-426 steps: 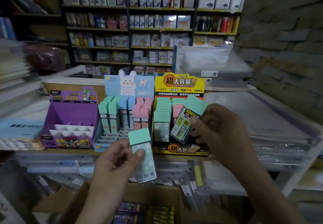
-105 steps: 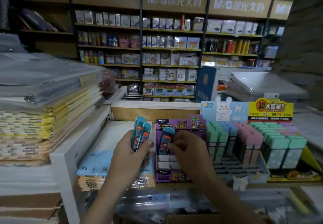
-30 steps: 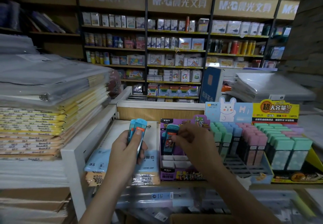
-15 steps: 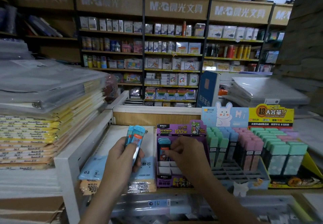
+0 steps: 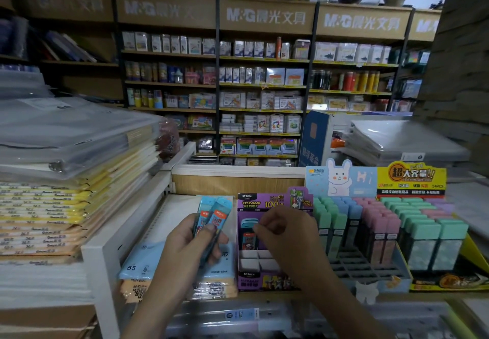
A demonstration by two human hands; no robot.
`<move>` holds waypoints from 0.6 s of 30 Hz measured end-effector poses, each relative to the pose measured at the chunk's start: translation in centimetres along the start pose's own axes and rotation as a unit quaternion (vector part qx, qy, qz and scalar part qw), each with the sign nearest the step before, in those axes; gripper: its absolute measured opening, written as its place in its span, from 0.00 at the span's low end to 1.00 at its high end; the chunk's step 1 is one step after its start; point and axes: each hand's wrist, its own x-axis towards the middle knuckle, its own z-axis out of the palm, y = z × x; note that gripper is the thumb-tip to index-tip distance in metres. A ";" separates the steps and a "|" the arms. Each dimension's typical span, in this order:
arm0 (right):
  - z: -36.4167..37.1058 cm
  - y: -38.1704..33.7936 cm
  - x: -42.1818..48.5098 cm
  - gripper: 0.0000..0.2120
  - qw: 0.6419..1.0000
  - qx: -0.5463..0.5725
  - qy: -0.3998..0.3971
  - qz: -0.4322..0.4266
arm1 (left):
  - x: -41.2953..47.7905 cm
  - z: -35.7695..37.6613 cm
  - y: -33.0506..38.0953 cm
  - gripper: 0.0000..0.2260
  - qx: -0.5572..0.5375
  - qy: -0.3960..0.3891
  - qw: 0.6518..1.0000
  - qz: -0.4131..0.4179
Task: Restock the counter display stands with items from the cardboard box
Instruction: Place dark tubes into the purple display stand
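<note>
A purple display stand (image 5: 264, 277) sits on the counter at centre. One blue lead case (image 5: 247, 234) stands upright in its back row, and the front slots (image 5: 258, 259) show white dividers. My right hand (image 5: 287, 235) is curled over the stand, its fingertips pinched on the case's upper right edge. Left of the stand, my left hand (image 5: 190, 243) is raised and holds two blue lead cases (image 5: 211, 217) upright. The cardboard box is out of view.
Right of the purple stand are a blue rabbit stand (image 5: 341, 179) with pastel cases and a yellow stand (image 5: 411, 177) with green ones. Loose-leaf paper packs (image 5: 137, 267) lie under my left hand. A tall pile of wrapped notebooks (image 5: 66, 179) fills the left.
My right hand has set the blue case down into the purple stand's back row. My left hand stays raised with its two cases. The camera has tilted slightly up.
</note>
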 end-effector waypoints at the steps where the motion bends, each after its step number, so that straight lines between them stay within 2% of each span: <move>1: -0.1 -0.3 -0.1 0.07 1.000 0.007 -0.003 -0.002 | 0.0 0.0 0.0 0.07 -0.015 -0.007 1.000 -0.003; 6: -0.4 -1.6 -1.0 0.06 0.998 0.068 -0.017 0.002 | 0.1 -0.2 -0.3 0.08 -0.027 -0.035 0.999 0.012; 10: -0.7 -3.0 -1.2 0.02 0.986 0.156 -0.062 0.020 | -0.2 -0.5 -0.2 0.10 -0.040 -0.074 0.996 0.021; 13: -0.7 -3.7 -1.3 0.04 0.969 0.221 -0.102 0.040 | -0.3 -0.5 -0.1 0.12 -0.044 -0.098 0.994 0.021; 18: -0.4 -3.6 -1.3 0.02 0.963 0.237 -0.121 0.041 | -0.5 -0.6 0.1 0.13 -0.039 -0.110 0.993 0.009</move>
